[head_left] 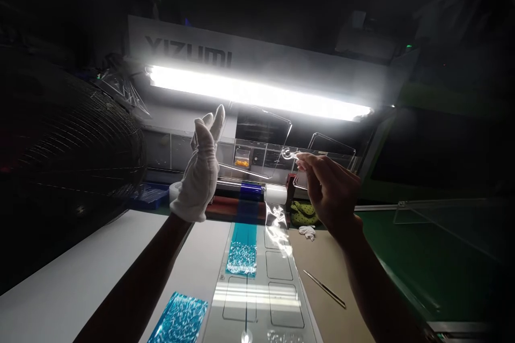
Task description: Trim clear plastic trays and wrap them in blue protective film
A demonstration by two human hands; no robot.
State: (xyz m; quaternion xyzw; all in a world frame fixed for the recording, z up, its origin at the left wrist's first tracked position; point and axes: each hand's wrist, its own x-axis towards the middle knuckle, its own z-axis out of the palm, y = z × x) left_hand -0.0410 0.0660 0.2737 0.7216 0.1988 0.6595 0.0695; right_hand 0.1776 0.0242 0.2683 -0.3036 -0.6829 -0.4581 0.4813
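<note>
My left hand (200, 171), in a white glove, is raised below the lamp with its fingers closed at the left edge of a clear plastic panel (265, 131). The panel is see-through, with two rounded rectangular outlines. My right hand (332, 185), bare, pinches a small clear piece with a rounded end (288, 154) in front of the panel; I cannot make out whether the two are joined. Below the hands, a glass plate (259, 284) with rectangular outlines lies on the bench. Blue film (242, 249) and clear film (277, 225) run onto it from rolls.
A bright tube lamp (257, 92) hangs ahead. A large fan (92, 134) stands at left. The bench holds crumpled blue film (179, 319), tweezers (325, 289), a white cloth (307, 232) and a green dotted item (302, 214). Behind are a blue roll (251, 191) and a white roll (276, 193).
</note>
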